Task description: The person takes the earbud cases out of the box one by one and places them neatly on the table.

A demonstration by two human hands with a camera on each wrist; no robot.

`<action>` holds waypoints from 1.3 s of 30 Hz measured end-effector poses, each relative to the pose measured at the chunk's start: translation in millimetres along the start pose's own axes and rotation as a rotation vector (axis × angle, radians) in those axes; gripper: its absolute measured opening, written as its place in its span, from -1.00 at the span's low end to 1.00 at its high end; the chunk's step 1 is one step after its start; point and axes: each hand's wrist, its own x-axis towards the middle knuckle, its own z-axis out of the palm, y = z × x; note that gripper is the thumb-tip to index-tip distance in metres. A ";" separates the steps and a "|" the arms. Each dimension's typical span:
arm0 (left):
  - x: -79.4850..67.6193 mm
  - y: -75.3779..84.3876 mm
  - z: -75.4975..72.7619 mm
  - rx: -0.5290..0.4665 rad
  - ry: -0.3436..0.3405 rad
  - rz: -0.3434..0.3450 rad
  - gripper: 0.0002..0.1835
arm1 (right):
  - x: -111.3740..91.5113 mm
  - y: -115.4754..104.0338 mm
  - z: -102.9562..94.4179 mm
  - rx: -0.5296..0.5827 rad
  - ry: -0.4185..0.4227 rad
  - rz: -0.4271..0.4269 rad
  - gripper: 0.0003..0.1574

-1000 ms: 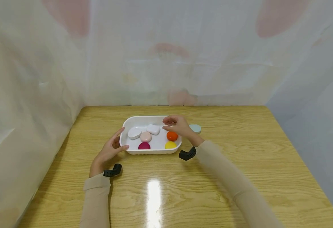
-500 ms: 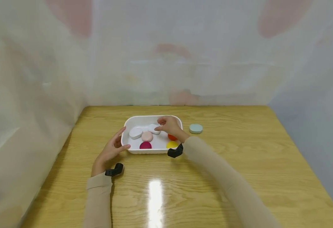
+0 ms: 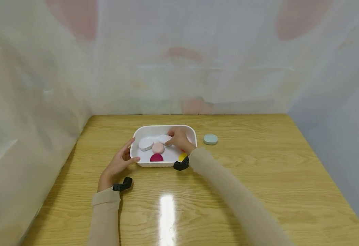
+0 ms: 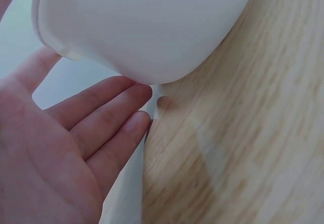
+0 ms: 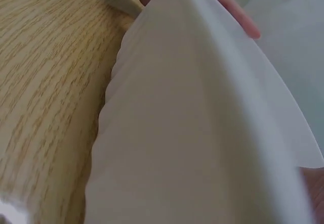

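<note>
A white tray (image 3: 155,164) holds several smooth soap bars. My left hand (image 3: 118,164) touches its left end with straight fingers, the thumb at the front rim; the left wrist view shows the fingers (image 4: 114,105) against the outer wall. Inside the tray my right hand (image 3: 181,139) pinches the right end of a white rounded-rectangular soap bar (image 3: 164,139) between thumb and fingers. A white oval bar (image 3: 146,144) and a pale pink round one (image 3: 158,148) lie beside it. The right wrist view shows mostly the tray's wall (image 5: 167,123), hiding the grip.
A magenta bar (image 3: 156,158) and a yellow bar (image 3: 182,156) lie along the tray's front side; an orange one is mostly hidden under my right hand. A mint oval bar (image 3: 210,139) sits on the wooden table (image 3: 244,191), right of the tray.
My right hand has moved left and down, from above the orange bar to the white bar, and its thumb and fingers have closed on that bar. The left hand stays at the tray's end.
</note>
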 end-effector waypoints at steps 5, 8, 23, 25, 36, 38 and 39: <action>0.6 -0.6 1.1 -0.002 0.005 0.007 -0.10 | 2.3 1.3 4.5 -0.087 0.041 -0.042 -0.53; 0.1 0.1 1.1 0.006 0.007 -0.006 -0.10 | 3.4 1.1 6.7 -0.107 0.050 -0.030 -0.53; 0.1 -0.2 1.2 -0.007 -0.003 -0.046 -0.11 | -6.5 -1.2 -2.8 -0.001 0.030 -0.020 -0.52; 0.1 0.2 1.4 -0.009 -0.004 -0.047 -0.11 | -7.8 -2.0 -4.2 0.013 0.037 -0.018 -0.52; -0.2 1.0 2.3 -0.018 -0.008 -0.048 -0.11 | -20.8 -6.8 -20.7 0.043 0.035 -0.028 -0.48; -0.4 2.0 2.3 -0.012 -0.002 -0.041 -0.11 | -22.8 -6.9 -25.0 0.036 0.030 -0.052 -0.48; -0.7 2.5 2.2 -0.009 0.000 -0.039 -0.11 | -23.8 -6.7 -27.1 0.040 0.024 -0.066 -0.48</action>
